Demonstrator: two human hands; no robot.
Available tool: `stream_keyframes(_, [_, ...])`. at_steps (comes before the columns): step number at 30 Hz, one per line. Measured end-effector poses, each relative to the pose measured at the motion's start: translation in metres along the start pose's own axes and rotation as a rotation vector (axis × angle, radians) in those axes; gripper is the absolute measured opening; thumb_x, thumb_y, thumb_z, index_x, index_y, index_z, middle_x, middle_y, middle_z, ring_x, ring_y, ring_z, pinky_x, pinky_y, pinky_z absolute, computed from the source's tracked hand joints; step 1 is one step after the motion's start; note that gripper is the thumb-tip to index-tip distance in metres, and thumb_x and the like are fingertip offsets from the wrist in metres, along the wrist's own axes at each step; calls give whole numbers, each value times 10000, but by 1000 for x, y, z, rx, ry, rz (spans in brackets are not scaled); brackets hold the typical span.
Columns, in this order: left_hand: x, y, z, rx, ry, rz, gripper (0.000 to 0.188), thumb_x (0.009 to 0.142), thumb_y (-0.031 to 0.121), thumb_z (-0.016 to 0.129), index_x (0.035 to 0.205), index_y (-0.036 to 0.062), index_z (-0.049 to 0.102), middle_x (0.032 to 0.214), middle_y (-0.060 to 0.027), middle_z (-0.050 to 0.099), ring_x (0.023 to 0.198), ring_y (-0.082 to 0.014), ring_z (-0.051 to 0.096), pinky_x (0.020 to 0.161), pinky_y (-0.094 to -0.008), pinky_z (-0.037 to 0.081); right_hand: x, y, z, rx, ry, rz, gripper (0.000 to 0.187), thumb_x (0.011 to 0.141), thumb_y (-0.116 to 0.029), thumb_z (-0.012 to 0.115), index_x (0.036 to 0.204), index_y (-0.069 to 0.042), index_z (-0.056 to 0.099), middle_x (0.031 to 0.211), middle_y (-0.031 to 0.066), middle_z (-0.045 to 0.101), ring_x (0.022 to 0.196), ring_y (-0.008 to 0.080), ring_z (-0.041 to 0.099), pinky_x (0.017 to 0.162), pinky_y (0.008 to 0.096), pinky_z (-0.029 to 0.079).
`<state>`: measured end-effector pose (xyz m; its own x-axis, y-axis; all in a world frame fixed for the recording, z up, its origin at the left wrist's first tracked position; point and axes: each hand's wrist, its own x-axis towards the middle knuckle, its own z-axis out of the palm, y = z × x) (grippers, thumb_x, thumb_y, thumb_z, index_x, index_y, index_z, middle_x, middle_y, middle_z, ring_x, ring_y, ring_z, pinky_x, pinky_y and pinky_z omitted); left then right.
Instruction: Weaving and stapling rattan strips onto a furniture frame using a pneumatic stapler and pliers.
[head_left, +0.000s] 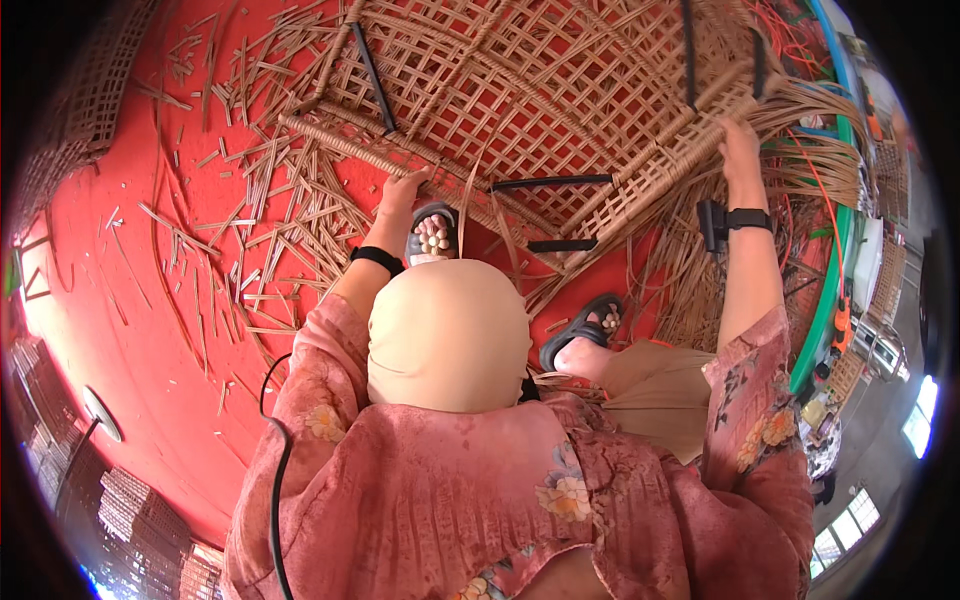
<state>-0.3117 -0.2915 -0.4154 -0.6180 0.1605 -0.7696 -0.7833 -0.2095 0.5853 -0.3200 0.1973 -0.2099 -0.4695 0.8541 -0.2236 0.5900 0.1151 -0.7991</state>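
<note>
A large rectangular woven basket (480,80) of tan strips lies tilted in front of me, its open lattice facing up. Black straps (370,75) are fixed along its edges and near corner. My left hand (403,188) grips the near-left rim, its fingertips partly hidden by the weave. At the right rim, my right hand (738,145) has its fingers closed over the edge, close to a bundle of loose strips. A long loose strip (470,195) hangs from the basket toward my body.
Cut strip offcuts (285,210) litter the red floor (110,260) on the left. Long tan strips (690,270) pile up at the right beside a green edging (822,330). More woven pieces (95,80) stand at the far left. My sandalled feet (585,330) are below the basket.
</note>
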Motion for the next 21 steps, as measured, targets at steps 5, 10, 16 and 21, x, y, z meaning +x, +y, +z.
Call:
stream_keyframes(5, [40,21,44,111,118,-9,114,790,164,684,808,57,650,704,-73,640,537,-176,589,462,-291,447,-80,47,48,-421,-390,-333,561,850,-145,617,1352,29,439,1258,197,564,1037,275,605,908,375,482])
stream_keyframes(10, [42,26,68,65,313,-139,102,794,173,692,801,87,638,648,-42,595,444,-155,469,410,-272,404,-185,106,76,-682,-787,-617,508,807,-180,674,1266,-29,516,1278,202,556,1160,279,550,1016,446,390])
stream_keyframes(16, [-5,56,82,-69,129,-140,77,830,150,674,828,88,627,714,-52,591,490,-143,452,427,-265,417,-191,108,77,-1022,-632,-949,313,721,-164,694,1005,-62,611,933,121,661,928,267,600,880,410,376])
stream_keyframes(21, [-48,151,92,-180,-91,-18,112,869,143,648,863,50,586,674,-68,564,520,-147,512,438,-277,446,-194,33,52,-799,-468,-1111,204,698,-197,683,872,-96,649,732,98,651,792,269,620,828,410,386])
